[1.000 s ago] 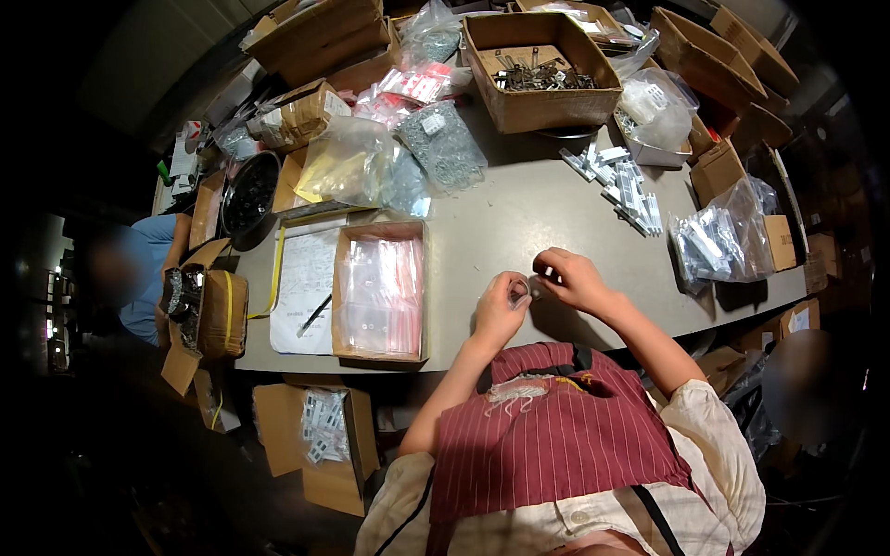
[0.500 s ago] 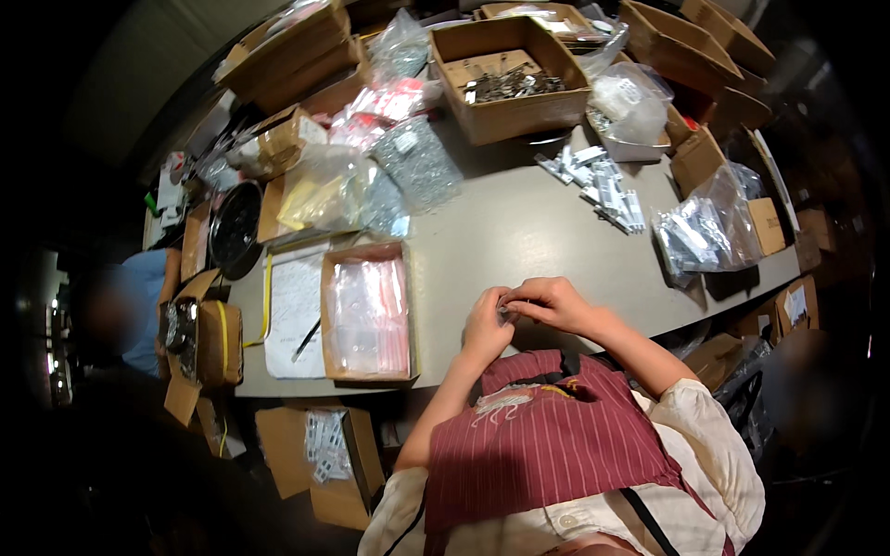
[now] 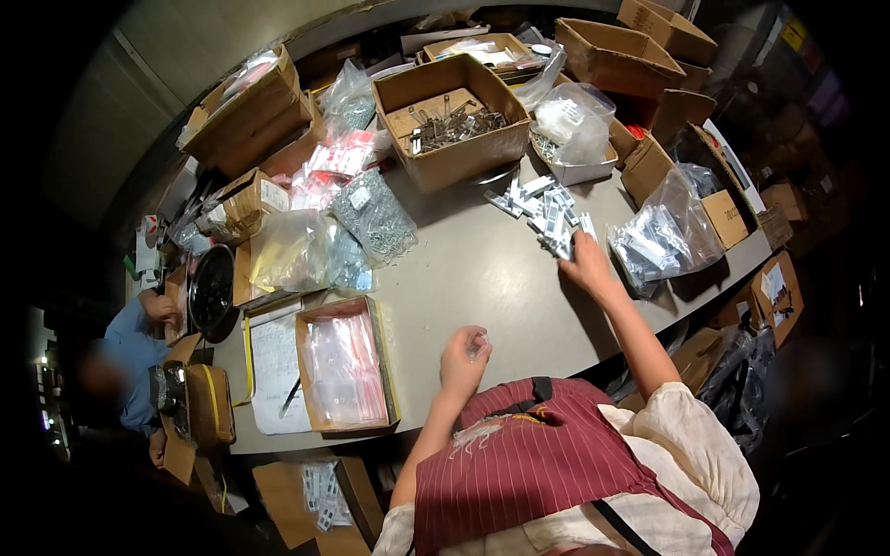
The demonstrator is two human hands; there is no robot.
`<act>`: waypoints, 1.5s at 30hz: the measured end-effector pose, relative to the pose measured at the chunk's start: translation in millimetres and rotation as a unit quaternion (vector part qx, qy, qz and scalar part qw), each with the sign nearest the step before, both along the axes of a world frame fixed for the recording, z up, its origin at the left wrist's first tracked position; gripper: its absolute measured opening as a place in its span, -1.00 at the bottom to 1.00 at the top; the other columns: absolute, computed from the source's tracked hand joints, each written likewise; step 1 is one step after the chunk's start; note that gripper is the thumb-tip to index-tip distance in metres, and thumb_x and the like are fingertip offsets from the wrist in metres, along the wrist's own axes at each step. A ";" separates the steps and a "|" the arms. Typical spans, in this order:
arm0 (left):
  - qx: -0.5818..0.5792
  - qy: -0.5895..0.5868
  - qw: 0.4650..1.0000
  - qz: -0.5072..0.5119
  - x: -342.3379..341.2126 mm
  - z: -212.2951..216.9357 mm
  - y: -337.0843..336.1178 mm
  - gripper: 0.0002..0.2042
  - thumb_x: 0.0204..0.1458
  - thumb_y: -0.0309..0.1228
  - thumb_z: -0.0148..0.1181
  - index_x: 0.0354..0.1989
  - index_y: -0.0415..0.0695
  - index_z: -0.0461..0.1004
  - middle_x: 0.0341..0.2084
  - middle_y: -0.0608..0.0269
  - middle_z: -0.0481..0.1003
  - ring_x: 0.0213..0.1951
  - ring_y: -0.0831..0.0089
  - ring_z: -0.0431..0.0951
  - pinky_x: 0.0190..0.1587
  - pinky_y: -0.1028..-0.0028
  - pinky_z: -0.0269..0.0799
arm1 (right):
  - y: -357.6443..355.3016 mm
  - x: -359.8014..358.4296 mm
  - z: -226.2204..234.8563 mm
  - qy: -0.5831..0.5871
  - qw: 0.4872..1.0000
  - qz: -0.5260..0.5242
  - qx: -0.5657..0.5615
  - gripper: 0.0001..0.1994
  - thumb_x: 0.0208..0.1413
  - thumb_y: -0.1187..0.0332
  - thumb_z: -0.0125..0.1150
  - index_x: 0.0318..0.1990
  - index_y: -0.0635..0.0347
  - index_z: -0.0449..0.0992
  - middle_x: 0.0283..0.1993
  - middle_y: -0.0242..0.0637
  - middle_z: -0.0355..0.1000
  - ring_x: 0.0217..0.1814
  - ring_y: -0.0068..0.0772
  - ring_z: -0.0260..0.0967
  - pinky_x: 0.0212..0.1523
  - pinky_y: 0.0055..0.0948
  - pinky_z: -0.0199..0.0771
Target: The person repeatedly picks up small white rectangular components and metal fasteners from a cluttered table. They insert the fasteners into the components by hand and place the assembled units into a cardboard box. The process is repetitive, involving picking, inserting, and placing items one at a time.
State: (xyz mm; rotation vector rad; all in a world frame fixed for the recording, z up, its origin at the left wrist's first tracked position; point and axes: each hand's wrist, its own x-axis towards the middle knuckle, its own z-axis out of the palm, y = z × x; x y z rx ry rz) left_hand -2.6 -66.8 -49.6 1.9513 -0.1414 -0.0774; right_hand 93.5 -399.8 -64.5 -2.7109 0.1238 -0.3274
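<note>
Near the table's front edge, my left hand [image 3: 462, 363] is closed, with a small clear plastic bag [image 3: 478, 346] showing at its fingers. The bag's contents are too small to make out. My right hand [image 3: 586, 266] is stretched out to the near right side of a loose pile of light-grey slotted pieces [image 3: 553, 215]. Its fingertips are pinched on one grey piece [image 3: 587, 223] at the pile's edge. An open carton [image 3: 389, 398] of clear bags with red edges stands to the left of my left hand.
A carton of metal parts [image 3: 464, 165] stands behind the pile. A clear bag of grey pieces [image 3: 660, 243] lies to the right. Bags of small hardware [image 3: 375, 218] and a black bowl [image 3: 211, 294] are at left. A pen [image 3: 290, 397] lies on a paper sheet [image 3: 274, 371]. A co-worker [image 3: 130, 361] sits far left.
My hands, together earlier, are now apart. The right one has moved away and to the right, onto the grey pile; the left stays near the front edge. The whole view has shifted.
</note>
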 end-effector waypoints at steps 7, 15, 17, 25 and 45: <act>0.013 0.016 0.999 0.030 -7.6 -2.1 1.7 -0.75 0.03 -0.52 0.28 -0.08 -0.17 0.55 -0.29 0.17 0.62 -0.25 0.35 0.63 -0.13 0.38 0.52 | -14.0 -14.8 3.8 -0.014 0.993 -0.040 0.108 -0.53 0.09 0.15 0.43 0.00 0.29 0.46 -0.19 -0.02 0.46 -0.15 0.06 0.43 -0.11 -0.09 0.47; 0.021 0.006 1.000 0.011 -0.4 3.7 -2.1 -0.69 0.05 -0.50 0.35 -0.01 -0.17 0.49 -0.34 0.21 0.58 -0.22 0.36 0.61 -0.11 0.37 0.51 | -34.0 13.7 -2.6 0.034 0.989 -0.121 0.083 -0.70 0.19 0.28 0.26 -0.08 0.36 0.50 -0.38 -0.18 0.44 -0.34 -0.17 0.48 -0.27 -0.18 0.56; -0.013 0.014 0.999 0.026 -3.4 5.5 0.9 -0.68 0.07 -0.49 0.35 0.01 -0.19 0.49 -0.32 0.21 0.57 -0.22 0.40 0.60 -0.10 0.41 0.51 | -19.2 -0.9 10.2 0.083 0.924 -0.106 0.358 -0.74 0.22 0.33 0.21 -0.09 0.37 0.53 -0.52 -0.37 0.38 -0.51 -0.42 0.42 -0.40 -0.31 0.57; -0.360 0.256 0.897 -0.031 10.0 44.4 -15.3 -0.74 0.21 -0.46 0.30 0.01 -0.30 0.49 -0.27 0.27 0.53 -0.21 0.58 0.53 -0.12 0.58 0.44 | 100.0 -85.0 67.3 0.237 0.758 0.122 0.596 -0.69 0.29 0.33 0.19 0.10 0.30 0.55 -0.22 -0.39 0.54 -0.28 -0.62 0.44 -0.18 -0.56 0.52; -0.276 0.174 0.945 -0.013 -4.7 59.5 0.5 -0.81 0.21 -0.46 0.30 -0.10 -0.32 0.59 -0.36 0.33 0.58 -0.37 0.65 0.49 -0.35 0.62 0.39 | 121.1 -90.8 79.5 0.273 0.704 0.142 0.640 -0.81 0.12 0.42 0.45 -0.16 0.25 0.59 -0.28 -0.40 0.56 -0.25 -0.58 0.51 -0.17 -0.50 0.52</act>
